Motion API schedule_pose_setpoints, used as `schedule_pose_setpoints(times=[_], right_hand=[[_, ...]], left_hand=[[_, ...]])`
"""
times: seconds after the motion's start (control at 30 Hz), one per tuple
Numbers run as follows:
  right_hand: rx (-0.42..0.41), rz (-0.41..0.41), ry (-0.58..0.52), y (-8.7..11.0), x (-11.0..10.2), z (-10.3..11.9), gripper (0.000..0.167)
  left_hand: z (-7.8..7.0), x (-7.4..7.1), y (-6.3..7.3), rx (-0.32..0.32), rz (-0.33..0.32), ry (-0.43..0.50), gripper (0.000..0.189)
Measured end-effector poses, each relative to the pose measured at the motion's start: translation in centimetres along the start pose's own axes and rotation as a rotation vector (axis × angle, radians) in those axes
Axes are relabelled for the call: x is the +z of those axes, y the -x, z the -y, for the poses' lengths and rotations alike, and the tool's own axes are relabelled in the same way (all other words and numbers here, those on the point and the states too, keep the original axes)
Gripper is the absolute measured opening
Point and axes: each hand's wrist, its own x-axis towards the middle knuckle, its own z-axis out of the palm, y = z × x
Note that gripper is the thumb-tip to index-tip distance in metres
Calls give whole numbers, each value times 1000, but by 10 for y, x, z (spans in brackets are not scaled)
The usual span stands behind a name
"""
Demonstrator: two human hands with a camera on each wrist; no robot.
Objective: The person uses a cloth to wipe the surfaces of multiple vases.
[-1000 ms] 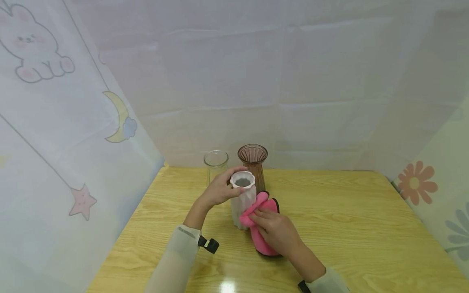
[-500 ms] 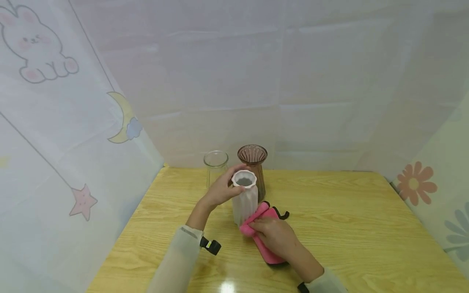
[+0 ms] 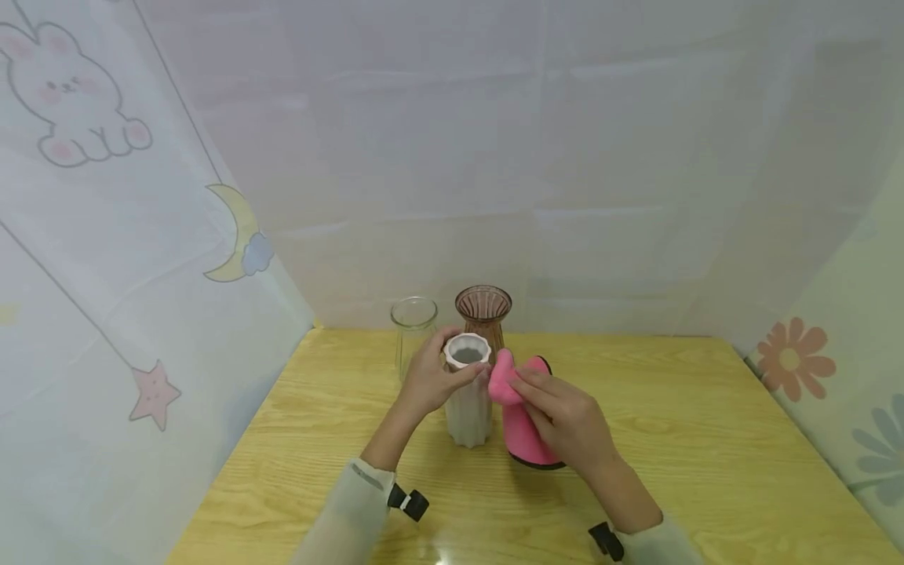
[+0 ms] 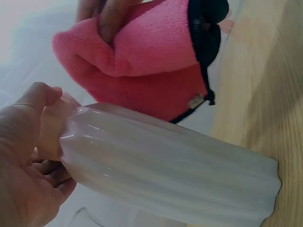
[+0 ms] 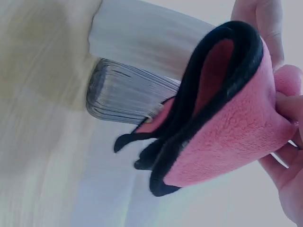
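Note:
A white ribbed vase (image 3: 469, 408) with a scalloped rim stands upright on the wooden table. My left hand (image 3: 431, 377) grips its neck, fingers behind and thumb in front, just below the rim. In my right hand (image 3: 568, 416) is a folded pink cloth (image 3: 526, 431) with black edging, pinched between thumb and fingers. The cloth's bunched upper end is right beside the vase's neck, on its right. Seen from the left wrist, the plush cloth (image 4: 147, 47) hangs along the side of the vase (image 4: 165, 165).
Behind the white vase stand a clear glass vase (image 3: 413, 314) on the left and a brownish-pink ribbed glass vase (image 3: 484, 304) on the right. The table (image 3: 671, 439) runs back to a pale fabric wall (image 3: 600, 259). Printed sheets flank both sides.
My right hand has lifted the cloth from the vase's lower side up to near its neck. The left hand keeps its grip; its thumb has shifted slightly along the rim.

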Motion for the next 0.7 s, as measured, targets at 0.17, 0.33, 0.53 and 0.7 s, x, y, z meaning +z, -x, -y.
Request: schedule_pose_setpoints(times=[0.17,0.33,0.53,0.7], right_hand=[[-81,4,-14,-8,10,-2,38],[-96,63,-12,-7,24,1,33],[-52,99,-20,-1,30,9,26],[-27,101,1,4,32,16,31]], left_hand=[[2,-6,-2,-30,61,-1,70],[3,-11,-4,-16,130,38,68],[8,-13,-6,8,180,63,65],[10,-16,-9,28,218,89,64]])
